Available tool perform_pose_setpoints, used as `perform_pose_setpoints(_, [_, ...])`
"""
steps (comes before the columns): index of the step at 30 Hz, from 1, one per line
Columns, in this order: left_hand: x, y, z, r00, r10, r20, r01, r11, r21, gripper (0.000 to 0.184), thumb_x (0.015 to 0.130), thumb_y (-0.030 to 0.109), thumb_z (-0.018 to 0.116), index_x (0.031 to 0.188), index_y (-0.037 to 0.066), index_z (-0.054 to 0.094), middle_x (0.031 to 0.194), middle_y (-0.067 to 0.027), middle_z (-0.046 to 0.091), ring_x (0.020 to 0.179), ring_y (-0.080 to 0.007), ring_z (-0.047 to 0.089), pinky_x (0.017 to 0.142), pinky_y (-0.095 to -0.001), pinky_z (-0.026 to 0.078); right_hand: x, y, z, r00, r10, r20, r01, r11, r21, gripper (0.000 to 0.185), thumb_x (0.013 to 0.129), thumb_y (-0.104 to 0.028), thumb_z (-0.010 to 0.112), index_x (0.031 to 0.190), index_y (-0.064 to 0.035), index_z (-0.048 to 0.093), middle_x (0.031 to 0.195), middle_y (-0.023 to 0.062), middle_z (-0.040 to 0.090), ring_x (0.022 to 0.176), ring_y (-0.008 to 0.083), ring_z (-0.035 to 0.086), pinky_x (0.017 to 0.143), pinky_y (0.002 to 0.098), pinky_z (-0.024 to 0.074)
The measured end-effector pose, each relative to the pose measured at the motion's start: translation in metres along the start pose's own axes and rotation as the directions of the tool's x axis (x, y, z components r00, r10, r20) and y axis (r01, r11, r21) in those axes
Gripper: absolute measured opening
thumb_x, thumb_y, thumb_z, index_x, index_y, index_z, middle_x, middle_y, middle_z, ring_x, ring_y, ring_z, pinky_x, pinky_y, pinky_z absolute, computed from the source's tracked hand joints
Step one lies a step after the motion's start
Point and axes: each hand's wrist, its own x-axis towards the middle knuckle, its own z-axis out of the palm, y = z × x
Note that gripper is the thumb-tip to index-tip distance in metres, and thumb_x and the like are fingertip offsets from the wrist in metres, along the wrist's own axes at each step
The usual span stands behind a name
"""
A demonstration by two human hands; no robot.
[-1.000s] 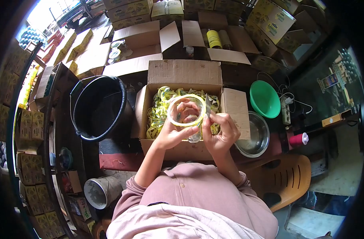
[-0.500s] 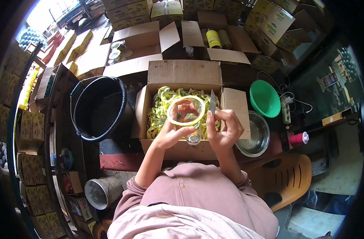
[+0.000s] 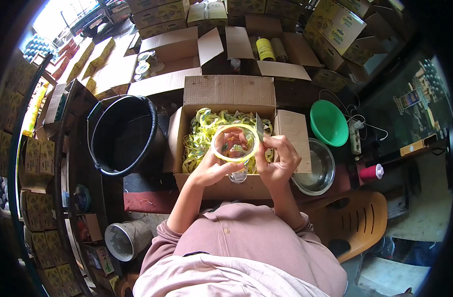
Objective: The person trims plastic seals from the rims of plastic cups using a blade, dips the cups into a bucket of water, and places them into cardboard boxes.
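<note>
My left hand [image 3: 211, 168] is wrapped round a yellow-rimmed ring [image 3: 253, 153], its opening facing up at me. Just beneath the ring shows the rounded end of a clear container [image 3: 238, 176]; whether the two are joined I cannot tell. Pinched between the thumb and fingers of my right hand [image 3: 278, 157] is a flat metal blade [image 3: 259, 127], pointing up beside the ring's right edge. Both hands are over an open cardboard box [image 3: 229, 91] filled with tangled yellow-green printed strips [image 3: 199, 133].
A black bucket [image 3: 153, 143] stands left of the box. To the right are a green basin [image 3: 329, 123], a metal bowl [image 3: 328, 171] and a red thread spool [image 3: 370, 172]. Open cartons [image 3: 172, 79] line the back. An orange chair [image 3: 360, 218] is at lower right.
My right hand has shifted slightly left, bringing the blade up against the ring's right side. The ring has moved a little right and down in my left hand.
</note>
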Motion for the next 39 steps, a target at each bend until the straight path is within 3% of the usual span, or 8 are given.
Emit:
perform_pose_setpoints(5, [0.002,0.001,-0.002,0.999,0.014,0.052,-0.015,1.0,0.019,0.067,0.069,0.0,0.063,0.126,0.008,0.03,0.111,-0.0078,0.04,0.105,-0.0181,0.044,0.087,-0.0319,0.041,-0.004,0.004,-0.004,0.997,-0.071,0.018,0.072,0.996,-0.052,0.016,0.065,0.008,0.062,0.079,0.0007,0.059,0.068,0.0075,0.058,0.058,0.0146,0.056,0.054,0.0238,0.0445])
perform_pose_setpoints(15, [0.004,-0.002,-0.012,0.997,-0.064,0.047,0.064,0.998,0.005,0.067,0.067,0.003,0.066,0.124,0.007,0.032,0.11,-0.0068,0.041,0.105,-0.0176,0.044,0.087,-0.0334,0.042,0.001,0.006,-0.002,0.999,-0.035,0.038,0.036,0.999,-0.011,0.018,0.066,0.007,0.062,0.081,-0.0006,0.061,0.068,0.0071,0.058,0.056,0.0133,0.056,0.052,0.024,0.0457])
perform_pose_setpoints(18, [0.011,0.005,-0.007,0.996,0.061,0.068,-0.067,0.993,0.097,0.066,0.066,0.004,0.069,0.122,0.005,0.033,0.109,-0.0081,0.044,0.108,-0.0184,0.044,0.092,-0.0356,0.04,0.003,0.006,0.0,0.999,-0.029,0.014,0.03,0.999,-0.021,0.019,0.067,0.006,0.063,0.085,-0.0019,0.063,0.068,0.006,0.057,0.056,0.0129,0.057,0.051,0.0237,0.0474])
perform_pose_setpoints(19, [0.014,-0.007,-0.009,0.992,0.103,0.07,-0.1,0.994,-0.052,0.065,0.066,0.006,0.07,0.12,0.003,0.034,0.111,-0.0108,0.046,0.111,-0.0202,0.044,0.095,-0.0373,0.037,0.003,0.007,0.001,1.0,-0.028,0.005,0.028,0.999,-0.023,0.018,0.068,0.005,0.063,0.084,-0.002,0.063,0.068,0.0061,0.057,0.056,0.013,0.057,0.051,0.0238,0.0472])
perform_pose_setpoints(22, [0.014,-0.009,-0.005,0.996,0.081,-0.048,-0.084,0.995,-0.057,0.065,0.067,0.006,0.07,0.121,0.002,0.034,0.115,-0.0139,0.046,0.112,-0.0219,0.045,0.096,-0.0374,0.035,0.005,0.008,0.005,0.999,-0.05,-0.019,0.048,0.997,-0.067,0.015,0.067,0.005,0.064,0.081,-0.0007,0.061,0.069,0.0073,0.058,0.057,0.0139,0.057,0.052,0.0245,0.046])
perform_pose_setpoints(26, [0.015,-0.015,-0.001,0.96,0.234,-0.153,-0.248,0.965,-0.079,0.062,0.07,0.003,0.065,0.123,0.003,0.033,0.121,-0.0152,0.043,0.112,-0.0234,0.045,0.097,-0.037,0.034,0.003,0.011,0.011,0.997,-0.078,0.005,0.078,0.991,-0.112,0.014,0.067,0.004,0.064,0.08,-0.0003,0.061,0.069,0.0079,0.059,0.057,0.0142,0.057,0.052,0.0253,0.0457])
perform_pose_setpoints(30, [0.016,-0.01,0.007,0.914,0.366,-0.174,-0.309,0.907,0.287,0.062,0.071,0.0,0.065,0.122,0.003,0.031,0.113,-0.0128,0.045,0.103,-0.019,0.049,0.087,-0.0302,0.042,0.001,0.006,0.014,0.995,-0.094,0.011,0.095,0.989,-0.117,0.014,0.068,0.003,0.064,0.081,-0.0013,0.061,0.069,0.0077,0.059,0.058,0.016,0.057,0.053,0.0264,0.0462])
perform_pose_setpoints(39, [0.013,-0.011,0.007,0.912,0.344,-0.224,-0.281,0.92,0.273,0.062,0.069,-0.004,0.064,0.121,0.003,0.032,0.109,-0.0112,0.046,0.098,-0.0165,0.051,0.082,-0.0269,0.043,-0.004,0.004,0.01,0.996,-0.086,-0.022,0.085,0.994,-0.069,0.02,0.067,0.004,0.065,0.085,-0.0027,0.062,0.07,0.0073,0.057,0.06,0.0186,0.058,0.055,0.0276,0.0473])
